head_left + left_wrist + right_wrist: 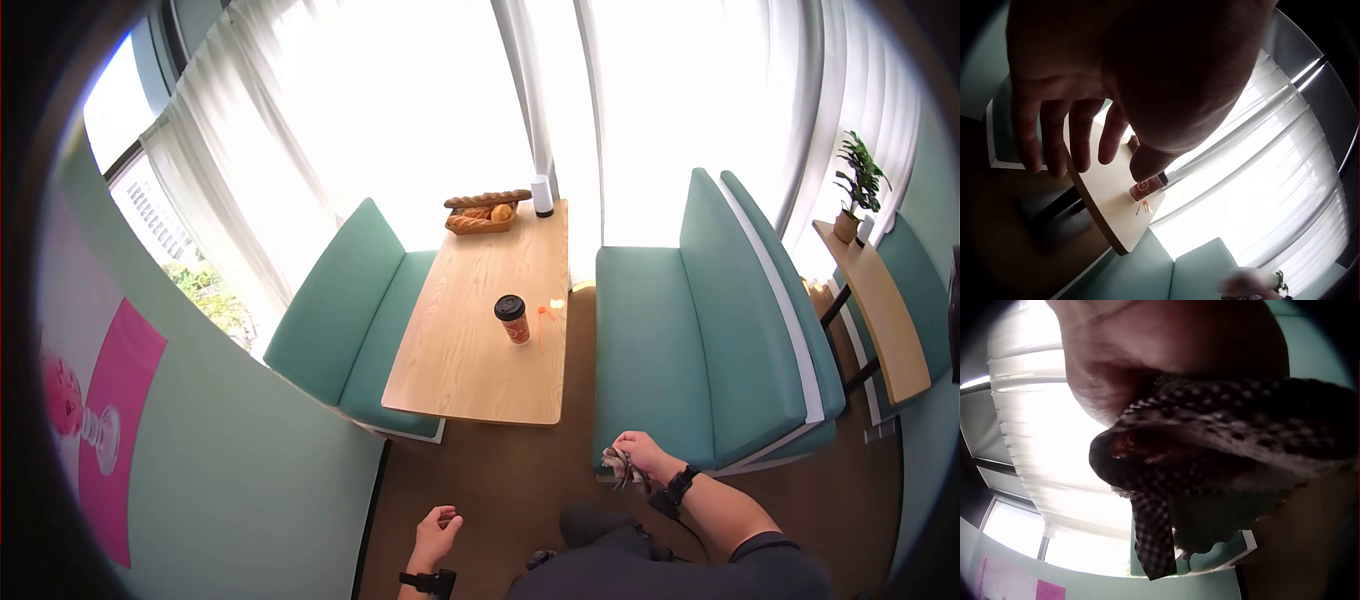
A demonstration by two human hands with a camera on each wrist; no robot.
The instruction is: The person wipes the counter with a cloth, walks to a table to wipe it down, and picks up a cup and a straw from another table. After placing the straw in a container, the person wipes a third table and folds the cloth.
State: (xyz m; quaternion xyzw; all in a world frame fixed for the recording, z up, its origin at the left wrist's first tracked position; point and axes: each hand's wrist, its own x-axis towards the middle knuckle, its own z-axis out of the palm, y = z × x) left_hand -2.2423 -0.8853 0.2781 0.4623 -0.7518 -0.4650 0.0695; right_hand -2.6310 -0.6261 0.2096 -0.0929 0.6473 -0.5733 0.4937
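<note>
My right hand (650, 458) grips a crumpled dark checked cloth (622, 468) beside the front of the right bench. Close up in the right wrist view, the cloth (1155, 531) hangs in folds below the palm (1179, 344). My left hand (434, 535) holds nothing, its fingers relaxed; in the left wrist view the fingers of that hand (1141, 75) hang loosely apart. On the wooden table (460, 350) a patterned cup with a black lid (513, 320) stands upright. Thin orange items (543, 325) lie to its right.
A basket of bread (482, 218) and a white cylinder (542, 196) stand at the table's far end. Green benches (655, 350) flank the table. A second table (880, 310) at the right bears a potted plant (858, 185). White curtains hang behind.
</note>
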